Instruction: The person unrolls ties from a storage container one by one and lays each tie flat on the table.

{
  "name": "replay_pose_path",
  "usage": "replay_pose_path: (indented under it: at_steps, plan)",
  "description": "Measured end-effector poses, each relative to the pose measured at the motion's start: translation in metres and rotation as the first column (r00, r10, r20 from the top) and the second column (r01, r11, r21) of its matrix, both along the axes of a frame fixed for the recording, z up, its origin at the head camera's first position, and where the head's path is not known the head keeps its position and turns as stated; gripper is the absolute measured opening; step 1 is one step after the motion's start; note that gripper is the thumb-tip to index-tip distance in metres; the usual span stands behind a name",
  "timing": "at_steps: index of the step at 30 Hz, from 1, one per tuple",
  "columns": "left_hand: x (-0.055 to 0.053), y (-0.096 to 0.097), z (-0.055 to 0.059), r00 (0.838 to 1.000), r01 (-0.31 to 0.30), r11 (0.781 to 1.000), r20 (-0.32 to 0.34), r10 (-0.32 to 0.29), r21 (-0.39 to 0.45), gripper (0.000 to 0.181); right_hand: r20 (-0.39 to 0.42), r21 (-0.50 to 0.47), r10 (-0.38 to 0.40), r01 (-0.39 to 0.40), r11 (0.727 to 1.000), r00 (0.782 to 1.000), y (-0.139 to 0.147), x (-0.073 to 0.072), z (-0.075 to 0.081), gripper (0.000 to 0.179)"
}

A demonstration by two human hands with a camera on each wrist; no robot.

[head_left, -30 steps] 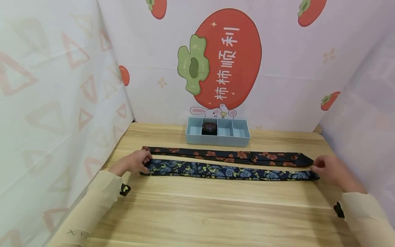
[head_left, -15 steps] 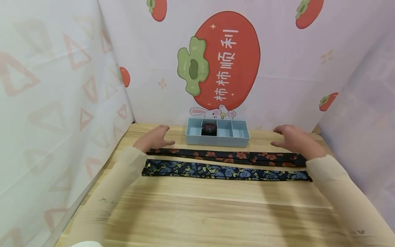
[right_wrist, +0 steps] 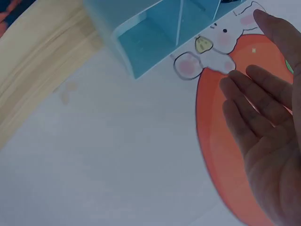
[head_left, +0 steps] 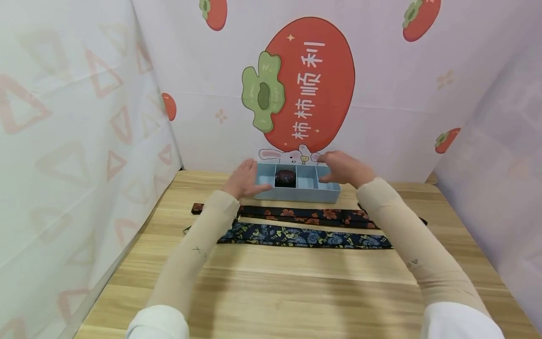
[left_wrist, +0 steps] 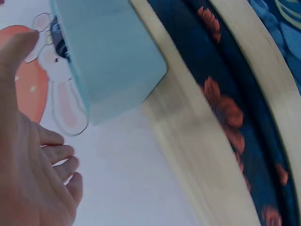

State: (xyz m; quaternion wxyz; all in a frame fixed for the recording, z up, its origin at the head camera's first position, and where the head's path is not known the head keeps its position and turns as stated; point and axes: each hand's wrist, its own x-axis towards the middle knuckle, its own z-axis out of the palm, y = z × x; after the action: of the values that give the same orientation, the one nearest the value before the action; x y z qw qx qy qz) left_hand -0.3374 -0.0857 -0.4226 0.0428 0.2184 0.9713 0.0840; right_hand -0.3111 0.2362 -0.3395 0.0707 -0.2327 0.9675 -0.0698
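A light blue divided box (head_left: pixel 302 195) stands against the back wall. In its second compartment from the left sits a dark reddish roll (head_left: pixel 285 178), like a rolled-up necktie. My left hand (head_left: pixel 244 181) is at the box's left end, fingers straight and thumb spread, overlapping its corner in the head view. Over the right end hovers my right hand (head_left: pixel 345 169), thumb and fingers apart. Both palms hold nothing; the wrist views show gaps between the fingers and the box. Before the box lies a dark necktie with red flowers (head_left: pixel 305 215), and nearer, a navy necktie with blue-yellow pattern (head_left: pixel 296 237).
The wooden table (head_left: pixel 288 292) spreads toward me below the neckties. A white cloth wall with a large printed persimmon (head_left: pixel 322 94) rises right behind the box. Cloth walls also flank the table on the left (head_left: pixel 84 141) and right (head_left: pixel 504 155).
Both hands have left the ends of the navy necktie, moved up and inward, and come to the two ends of the box. The neckties and the roll stay in place.
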Motion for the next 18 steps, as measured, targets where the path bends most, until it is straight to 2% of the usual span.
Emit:
replay_pose_path:
  at_steps: [7,12,18]
  plan:
    - [-0.003,0.019,-0.016,1.000,-0.013,1.000,0.021,0.013,-0.006,0.117,-0.010,0.040,0.051,-0.051,0.998,0.999,-0.044,-0.026,-0.016,0.068]
    - [-0.006,0.025,-0.025,0.999,-0.038,0.998,0.013,0.038,-0.045,0.115,0.006,0.090,0.038,-0.039,0.995,0.999,-0.065,-0.039,-0.023,0.072]
    - [-0.007,0.026,-0.031,0.998,-0.053,0.996,-0.020,0.052,-0.070,0.115,0.041,0.098,0.028,-0.032,0.995,0.999,-0.084,-0.053,-0.036,0.069]
